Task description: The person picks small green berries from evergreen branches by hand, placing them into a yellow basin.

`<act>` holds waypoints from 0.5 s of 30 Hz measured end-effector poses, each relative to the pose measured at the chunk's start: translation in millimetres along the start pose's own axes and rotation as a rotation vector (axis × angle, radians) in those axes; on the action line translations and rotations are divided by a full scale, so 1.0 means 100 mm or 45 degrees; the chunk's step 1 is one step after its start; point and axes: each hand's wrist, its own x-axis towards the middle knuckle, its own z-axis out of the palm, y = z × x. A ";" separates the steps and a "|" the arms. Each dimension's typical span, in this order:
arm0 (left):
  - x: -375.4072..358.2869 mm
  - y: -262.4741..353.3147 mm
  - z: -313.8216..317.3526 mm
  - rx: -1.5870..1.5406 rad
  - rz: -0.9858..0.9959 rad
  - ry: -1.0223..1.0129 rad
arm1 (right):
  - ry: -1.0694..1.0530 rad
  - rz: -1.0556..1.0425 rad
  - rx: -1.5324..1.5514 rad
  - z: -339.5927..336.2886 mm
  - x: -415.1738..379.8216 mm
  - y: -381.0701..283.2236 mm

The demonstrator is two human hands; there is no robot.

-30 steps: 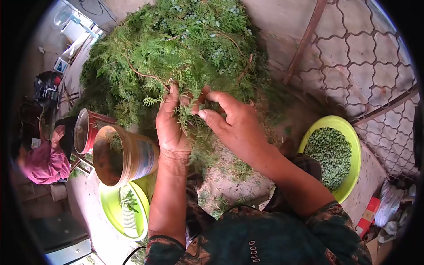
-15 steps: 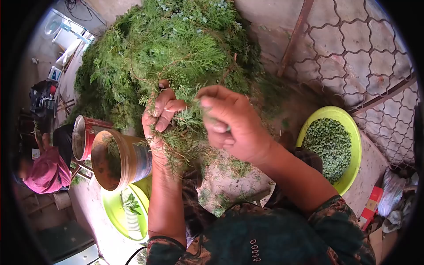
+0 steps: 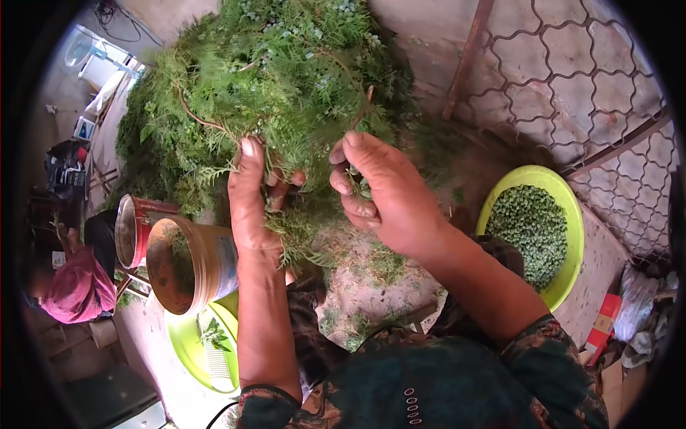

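My left hand (image 3: 248, 196) is closed around a leafy conifer branch, its thumb pressed along a thin brown stem. Flat green sprays of the branch (image 3: 291, 232) hang below the fingers by the wrist. To its right is my right hand (image 3: 393, 189), turned palm inward with curled fingers. Small green cones (image 3: 363, 187) show between those fingers and the palm. Both hands are in front of a large heap of cut conifer branches (image 3: 286, 93), which carries pale bluish-green cones. Exactly how many cones the right hand holds is hidden.
A lime-green basin (image 3: 577, 243) of picked green cones (image 3: 530, 225) stands at right. At left are a brownish bucket (image 3: 204, 264), a red bucket (image 3: 127, 232) and another green basin (image 3: 187, 354). Wire mesh (image 3: 564, 86) leans at upper right. Another person (image 3: 78, 286) sits far left.
My right hand has moved slightly right and up, away from the left hand's sprays. The left thumb has shifted up along the stem, and the left hand has turned.
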 end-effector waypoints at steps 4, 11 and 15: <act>-0.09 -0.09 0.08 0.517 0.066 -0.120 | 0.217 -0.433 -0.625 -0.04 0.07 0.05; -0.18 -0.22 0.32 0.694 0.242 -0.205 | 0.294 -0.660 -0.836 -0.06 0.11 0.00; -0.17 -0.29 0.30 1.015 0.402 -0.130 | 0.300 -0.948 -1.086 -0.13 0.22 0.14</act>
